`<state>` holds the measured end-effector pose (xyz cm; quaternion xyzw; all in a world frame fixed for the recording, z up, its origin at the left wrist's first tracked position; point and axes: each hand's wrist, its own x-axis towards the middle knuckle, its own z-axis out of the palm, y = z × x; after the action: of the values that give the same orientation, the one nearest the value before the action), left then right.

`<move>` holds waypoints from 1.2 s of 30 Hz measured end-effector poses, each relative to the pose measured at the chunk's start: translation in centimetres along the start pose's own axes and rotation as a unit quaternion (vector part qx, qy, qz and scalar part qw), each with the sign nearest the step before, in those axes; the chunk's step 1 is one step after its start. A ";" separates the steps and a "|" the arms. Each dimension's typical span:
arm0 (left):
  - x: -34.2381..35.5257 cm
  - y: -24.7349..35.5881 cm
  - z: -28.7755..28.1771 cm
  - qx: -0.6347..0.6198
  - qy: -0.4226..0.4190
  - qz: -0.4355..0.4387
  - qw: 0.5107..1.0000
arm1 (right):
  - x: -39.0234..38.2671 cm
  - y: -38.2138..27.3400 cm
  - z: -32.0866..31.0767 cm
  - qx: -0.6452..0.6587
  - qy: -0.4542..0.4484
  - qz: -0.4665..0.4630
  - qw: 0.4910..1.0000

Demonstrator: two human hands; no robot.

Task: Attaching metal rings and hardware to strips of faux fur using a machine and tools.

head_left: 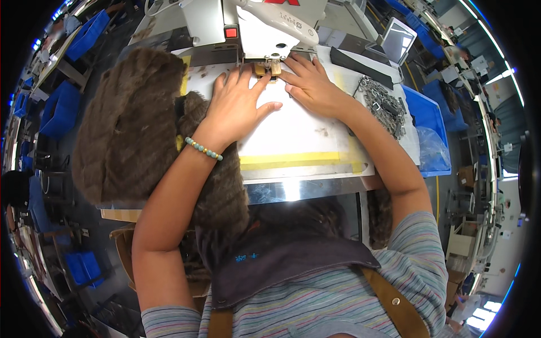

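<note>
Both hands lie flat and open, left hand and right hand pinning a small tan piece under the sewing machine's needle at upper centre; fingertips are best kept beside the foot, pressing evenly.

Brown fur, yellow tape, blue bin.

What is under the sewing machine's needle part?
A small tan piece lies under the sewing machine, pinned by fingertips of the left hand and right hand. The needle itself is hidden.
</note>
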<state>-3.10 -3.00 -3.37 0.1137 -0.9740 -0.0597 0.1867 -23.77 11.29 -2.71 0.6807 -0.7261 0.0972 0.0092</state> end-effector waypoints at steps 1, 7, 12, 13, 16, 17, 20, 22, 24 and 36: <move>0.2 0.0 0.1 0.006 -0.006 0.001 1.000 | -0.1 0.1 0.0 -0.004 0.001 0.004 1.000; -0.3 0.3 -1.1 0.041 -0.020 -0.054 0.997 | -0.2 0.1 0.1 -0.006 0.006 0.005 1.000; -0.9 0.3 -1.2 0.006 -0.014 -0.035 0.999 | -0.4 0.1 0.3 -0.020 0.022 -0.007 1.000; -0.8 0.3 -1.3 -0.009 -0.019 -0.031 0.999 | -0.4 0.0 0.2 -0.021 0.021 -0.003 1.000; -0.7 0.2 -0.8 -0.034 -0.036 -0.024 0.998 | -0.4 -0.2 0.2 -0.018 0.029 -0.002 0.999; -0.8 0.2 -0.7 -0.033 -0.037 -0.024 0.998 | -0.4 -0.2 0.3 -0.014 0.039 -0.005 0.999; -0.6 0.6 -0.7 -0.046 -0.033 -0.025 0.998 | -0.4 0.2 0.5 -0.026 0.043 -0.011 0.999; -0.4 1.0 -1.3 -0.070 -0.050 -0.017 0.996 | -0.3 0.2 0.4 -0.024 0.041 -0.009 0.999; -0.6 0.9 -1.2 -0.065 -0.050 -0.019 0.996 | -0.2 0.3 0.3 -0.022 0.039 -0.007 0.999; -0.6 1.0 -1.3 -0.041 -0.048 -0.018 0.998 | 1.1 1.3 0.1 -0.014 0.049 -0.069 0.996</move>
<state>-2.24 -1.98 -2.18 0.1207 -0.9763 -0.1082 0.1435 -25.15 10.25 -2.78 0.7234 -0.6774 0.1189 0.0609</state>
